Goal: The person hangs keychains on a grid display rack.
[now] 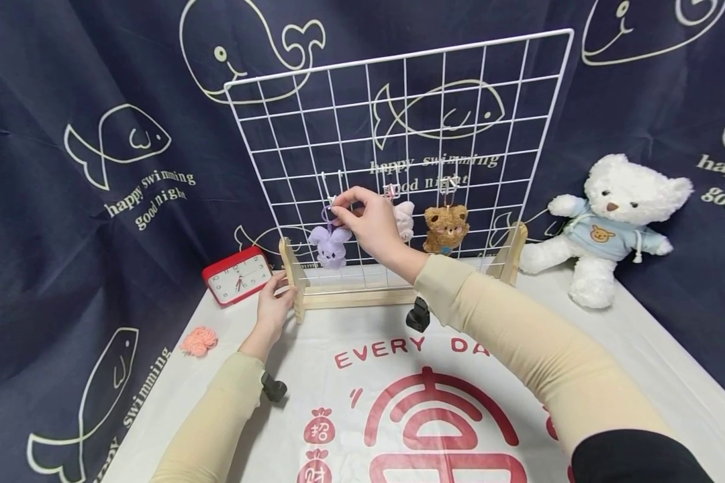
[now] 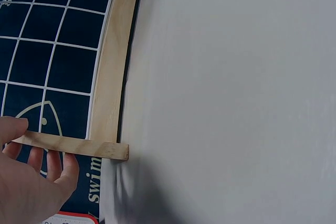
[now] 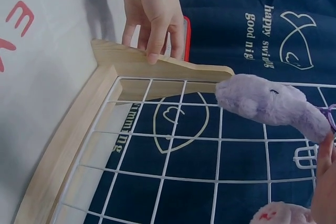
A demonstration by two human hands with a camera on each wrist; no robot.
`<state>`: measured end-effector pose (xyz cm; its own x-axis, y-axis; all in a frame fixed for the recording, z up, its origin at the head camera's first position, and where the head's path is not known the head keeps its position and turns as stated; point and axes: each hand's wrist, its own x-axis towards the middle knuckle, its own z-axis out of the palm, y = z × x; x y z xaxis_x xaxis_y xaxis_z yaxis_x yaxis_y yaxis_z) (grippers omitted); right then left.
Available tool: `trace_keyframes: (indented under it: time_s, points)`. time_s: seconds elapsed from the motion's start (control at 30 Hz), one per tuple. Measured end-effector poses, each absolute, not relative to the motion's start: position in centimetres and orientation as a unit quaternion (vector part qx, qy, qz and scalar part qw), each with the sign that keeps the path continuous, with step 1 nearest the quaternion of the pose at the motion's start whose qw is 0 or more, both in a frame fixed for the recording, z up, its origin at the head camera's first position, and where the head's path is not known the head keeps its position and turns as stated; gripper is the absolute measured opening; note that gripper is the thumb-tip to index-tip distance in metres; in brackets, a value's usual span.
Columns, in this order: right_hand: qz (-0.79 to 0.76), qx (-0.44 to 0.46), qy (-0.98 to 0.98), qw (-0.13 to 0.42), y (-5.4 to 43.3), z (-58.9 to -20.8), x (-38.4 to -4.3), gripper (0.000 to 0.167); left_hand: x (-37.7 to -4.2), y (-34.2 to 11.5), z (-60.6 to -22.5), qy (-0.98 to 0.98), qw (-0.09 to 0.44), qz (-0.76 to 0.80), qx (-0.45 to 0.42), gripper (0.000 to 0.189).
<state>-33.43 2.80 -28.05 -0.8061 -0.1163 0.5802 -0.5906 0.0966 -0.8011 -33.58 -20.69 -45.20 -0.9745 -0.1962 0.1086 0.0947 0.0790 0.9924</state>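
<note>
My right hand (image 1: 368,218) pinches the purple ring above a lilac plush keychain (image 1: 330,247) with round ears. The keychain hangs in front of a white wire grid (image 1: 399,58), beside a white hook; whether its ring sits on that hook I cannot tell. At the grid's left end, my left hand (image 1: 274,312) grips the side piece of the wooden stand (image 2: 68,142), thumb on one face and fingers on the other. A pale pink plush (image 1: 404,221), partly covered by my right hand, and a brown bear keychain (image 1: 446,228) hang farther right on the grid.
A red alarm clock (image 1: 239,276) stands left of the stand, with a coral-coloured yarn-like bundle (image 1: 200,341) in front of it. To the right sits a white teddy bear (image 1: 604,228) in a blue top. A printed white cloth (image 1: 314,362) covers the table.
</note>
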Motion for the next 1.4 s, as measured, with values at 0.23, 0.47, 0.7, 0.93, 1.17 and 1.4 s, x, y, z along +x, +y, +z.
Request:
trace_keyframes:
  time_s: [0.23,0.47,0.7,0.93,1.17,1.4]
  points:
    - [0.609,0.235,-0.731,0.199,3.06,-28.33,-33.71,0.007,-33.63,-20.66,-45.21,-0.729,0.104,-0.675,0.036,0.049]
    - [0.611,0.227,-0.732,0.199,3.15,-28.49,-34.13,0.008,-33.71,-20.77,-45.44,-0.729,0.110,-0.675,0.038,0.049]
    - [0.598,0.214,-0.743,0.214,2.93,-28.46,-34.30,0.004,-33.71,-20.78,-45.50,-0.727,0.104,-0.678,0.038,0.050]
    - [0.585,0.213,-0.749,0.229,2.78,-28.36,-34.29,0.006,-33.62,-20.80,-45.28,-0.724,0.101,-0.682,0.034,0.050]
    - [0.581,0.208,-0.749,0.242,2.61,-28.17,-34.36,0.005,-33.64,-20.74,-45.29,-0.724,0.103,-0.681,0.032,0.050]
    - [0.577,0.202,-0.751,0.248,2.52,-28.11,-34.38,0.005,-33.80,-20.80,-45.48,-0.724,0.106,-0.681,0.033,0.051]
